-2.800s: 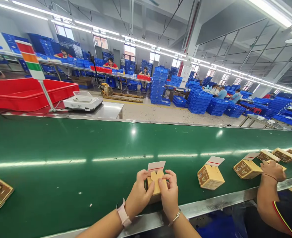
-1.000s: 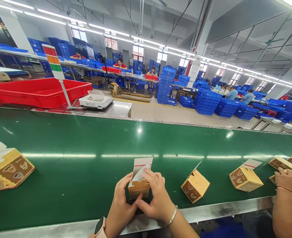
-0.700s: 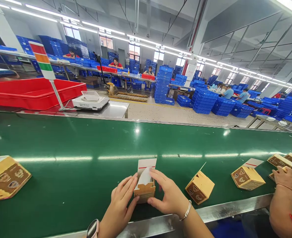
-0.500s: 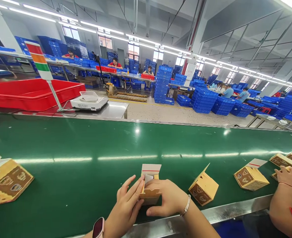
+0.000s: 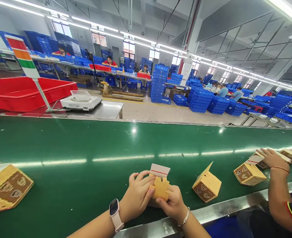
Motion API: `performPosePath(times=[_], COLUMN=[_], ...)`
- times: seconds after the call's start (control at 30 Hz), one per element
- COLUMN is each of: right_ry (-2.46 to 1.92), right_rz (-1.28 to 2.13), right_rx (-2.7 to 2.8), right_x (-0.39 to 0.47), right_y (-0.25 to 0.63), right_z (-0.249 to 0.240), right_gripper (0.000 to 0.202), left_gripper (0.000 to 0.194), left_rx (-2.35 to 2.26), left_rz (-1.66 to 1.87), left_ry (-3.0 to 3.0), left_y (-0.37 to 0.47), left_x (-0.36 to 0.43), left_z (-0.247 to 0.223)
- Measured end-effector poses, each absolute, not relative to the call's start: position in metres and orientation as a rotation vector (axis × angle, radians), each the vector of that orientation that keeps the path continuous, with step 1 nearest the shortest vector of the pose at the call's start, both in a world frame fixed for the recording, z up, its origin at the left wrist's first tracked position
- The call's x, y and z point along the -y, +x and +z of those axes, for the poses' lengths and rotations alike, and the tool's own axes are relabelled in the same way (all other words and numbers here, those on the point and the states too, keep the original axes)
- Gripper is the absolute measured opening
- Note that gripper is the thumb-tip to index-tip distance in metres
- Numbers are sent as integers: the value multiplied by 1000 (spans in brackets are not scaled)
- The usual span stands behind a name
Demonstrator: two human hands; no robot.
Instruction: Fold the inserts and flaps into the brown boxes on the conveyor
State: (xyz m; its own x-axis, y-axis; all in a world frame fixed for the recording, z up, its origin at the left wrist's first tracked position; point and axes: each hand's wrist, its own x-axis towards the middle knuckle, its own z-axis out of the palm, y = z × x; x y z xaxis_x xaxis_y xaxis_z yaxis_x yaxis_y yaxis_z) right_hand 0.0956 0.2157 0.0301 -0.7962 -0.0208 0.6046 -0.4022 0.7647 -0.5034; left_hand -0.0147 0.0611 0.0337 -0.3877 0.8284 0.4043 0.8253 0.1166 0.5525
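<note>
A small yellow-and-brown box (image 5: 161, 189) is between my two hands over the green belt (image 5: 106, 138). Its notched yellow flap lies across the top, and a white flap with a red line stands up behind. My left hand (image 5: 139, 195), with a watch at the wrist, grips the left side, thumb on the notched flap. Fingers of my right hand (image 5: 174, 204) close round the right side, thumb at the flap's lower edge. The box's lower part is mostly hidden by my hands.
Similar boxes stand to the right (image 5: 207, 186) and farther right (image 5: 249, 173). A larger-looking open box (image 5: 13, 186) lies at far left. Another person's hand (image 5: 272, 160) touches a box at right. Beyond the belt are a scale (image 5: 80, 101) and red tray (image 5: 24, 103).
The notched front flap has folded over the box top, and my right fingers have come out of the opening to its side. The other person's hand has moved left and away from me.
</note>
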Motion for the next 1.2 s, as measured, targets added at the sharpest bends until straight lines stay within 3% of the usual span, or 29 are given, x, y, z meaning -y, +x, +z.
performPosePath(times=[0.2, 0.27, 0.3, 0.4, 0.53, 0.73, 0.87, 1.07, 1.2], right_ry=[-209, -467, -589, -799, -868, -902, -924, -1014, -1052], right_rz=[1087, 1191, 1294, 1741, 2061, 2141, 2164, 2178, 2155], right_rx=[2028, 1890, 1818, 1607, 1423, 1372, 1399, 1490, 1548], right_x=[-219, -219, -219, -218, -218, -231, -243, -266, -282], right_y=[101, 99, 97, 92, 89, 94, 97, 99, 103], right_z=[25, 22, 20, 19, 29, 39, 41, 49, 55], right_gripper=[35, 20, 24, 53, 58, 51, 46, 36, 28], left_gripper=[44, 56, 64, 78, 53, 35, 43, 53, 60], left_rx=[-2202, -2125, -2058, -1813, -1573, -1461, -1605, -1834, -2211], left_rz=[1717, 1956, 2018, 1970, 1803, 1745, 1804, 1814, 1887], left_ry=[1273, 1035, 899, 537, 416, 380, 410, 640, 631], left_y=[6, 10, 10, 5, 1, 11, 12, -6, -23], left_x=[-79, -91, -97, -114, -130, -151, -147, -72, 3], left_z=[7, 4, 5, 19, 35, 32, 39, 59, 43])
